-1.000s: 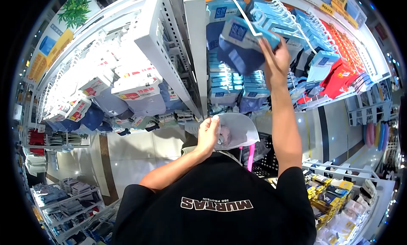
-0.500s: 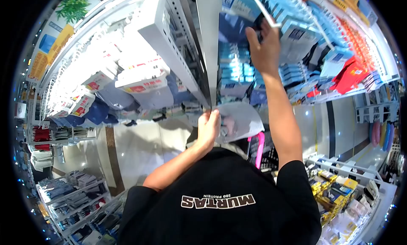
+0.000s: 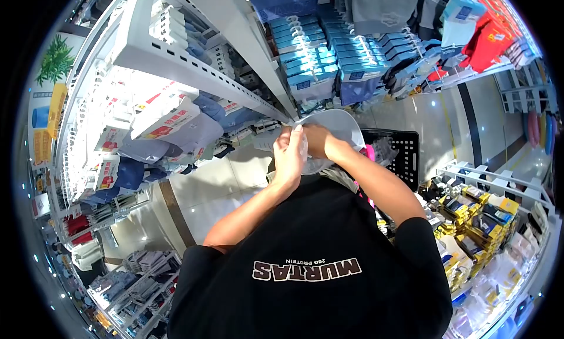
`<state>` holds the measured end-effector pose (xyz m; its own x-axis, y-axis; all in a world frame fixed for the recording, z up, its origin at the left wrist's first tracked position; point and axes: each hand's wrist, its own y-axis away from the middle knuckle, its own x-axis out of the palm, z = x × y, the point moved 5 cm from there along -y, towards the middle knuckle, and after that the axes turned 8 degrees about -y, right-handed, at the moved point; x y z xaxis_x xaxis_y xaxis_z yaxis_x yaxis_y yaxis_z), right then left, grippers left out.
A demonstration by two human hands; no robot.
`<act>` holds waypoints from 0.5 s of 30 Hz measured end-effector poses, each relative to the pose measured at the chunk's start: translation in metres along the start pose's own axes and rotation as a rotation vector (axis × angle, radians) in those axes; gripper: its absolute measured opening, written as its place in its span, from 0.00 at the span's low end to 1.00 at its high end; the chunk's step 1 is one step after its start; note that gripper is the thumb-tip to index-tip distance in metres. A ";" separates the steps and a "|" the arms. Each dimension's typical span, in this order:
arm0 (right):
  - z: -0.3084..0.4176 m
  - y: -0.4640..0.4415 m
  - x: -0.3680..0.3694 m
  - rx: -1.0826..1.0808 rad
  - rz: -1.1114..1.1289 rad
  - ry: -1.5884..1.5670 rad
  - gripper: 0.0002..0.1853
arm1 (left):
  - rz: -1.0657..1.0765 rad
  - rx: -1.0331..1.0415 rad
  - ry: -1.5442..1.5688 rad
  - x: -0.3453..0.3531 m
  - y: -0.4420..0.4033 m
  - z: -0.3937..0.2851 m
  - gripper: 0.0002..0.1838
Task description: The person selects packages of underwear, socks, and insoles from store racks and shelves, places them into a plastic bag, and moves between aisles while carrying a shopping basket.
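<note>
Pinching the translucent bin [image 3: 345,125] with the left hand [image 3: 289,151]; seemingly mid-reach inside with the right hand [image 3: 318,141], cannot tell its grip; leaving blue packs [image 3: 359,75] hanging.

The person wears a loose, plain black cloth T-shirt [image 3: 311,309] with short, wide sleeves. Across its front runs a gently arched print of bold brown capitals edged in white [image 3: 306,270], reading "MURTAS" and appearing upside down from above. Nearer the hem sits a smaller pale line of print [image 3: 305,261], "20G PROTEIN". The black left sleeve [image 3: 200,274] and black right sleeve [image 3: 420,245] end in simple straight openings, leaving both forearms [image 3: 376,183] bare.
</note>
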<state>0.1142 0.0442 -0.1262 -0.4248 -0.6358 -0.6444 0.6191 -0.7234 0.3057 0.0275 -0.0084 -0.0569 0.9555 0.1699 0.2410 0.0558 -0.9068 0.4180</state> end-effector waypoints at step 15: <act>-0.013 0.041 -0.026 0.128 -0.081 0.060 0.15 | -0.131 -0.041 -0.044 -0.004 -0.009 -0.002 0.11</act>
<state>0.1594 0.0348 -0.1064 -0.4271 -0.5596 -0.7103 0.4937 -0.8024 0.3353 0.0224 -0.0003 -0.0600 0.9527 0.2678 0.1440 0.1697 -0.8614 0.4788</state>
